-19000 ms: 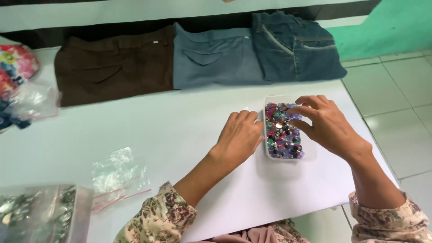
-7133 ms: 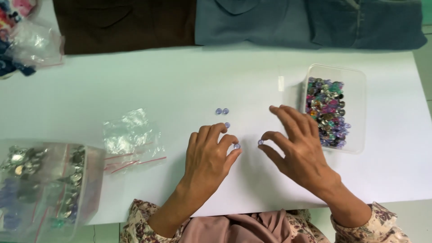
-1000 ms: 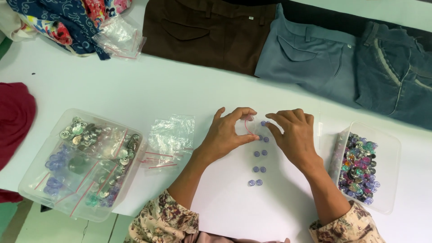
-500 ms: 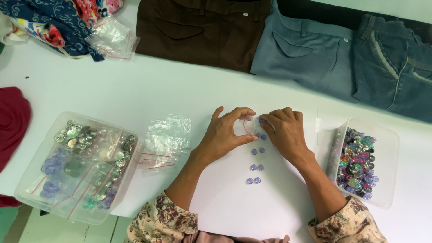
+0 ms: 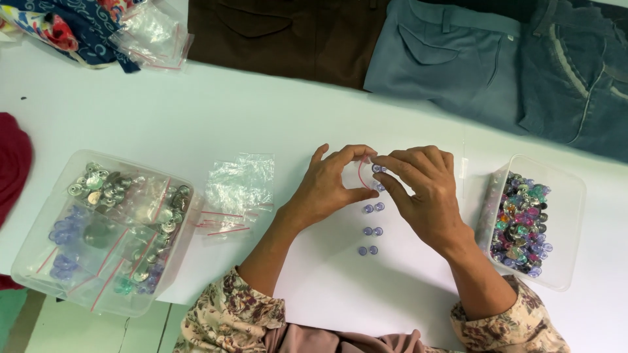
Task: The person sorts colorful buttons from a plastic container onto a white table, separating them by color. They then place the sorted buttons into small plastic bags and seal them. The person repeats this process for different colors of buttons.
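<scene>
My left hand (image 5: 330, 186) pinches a small clear zip bag (image 5: 362, 175) with a red strip, held just above the white table (image 5: 196, 124). My right hand (image 5: 425, 193) meets it from the right, and its fingertips hold a pale purple button (image 5: 377, 169) at the bag's mouth. Below the hands, several purple buttons (image 5: 371, 229) lie on the table in pairs, one pair under another.
A clear tub of mixed coloured buttons (image 5: 523, 219) stands at the right. A larger clear tub of bagged buttons (image 5: 104, 229) sits at the left, loose empty zip bags (image 5: 239, 193) beside it. Brown, grey-blue and denim trousers (image 5: 445, 59) lie along the far edge.
My hands have lifted slightly and closed together on the small bag and a button. The view has shifted a little; the rows of buttons stay in place.
</scene>
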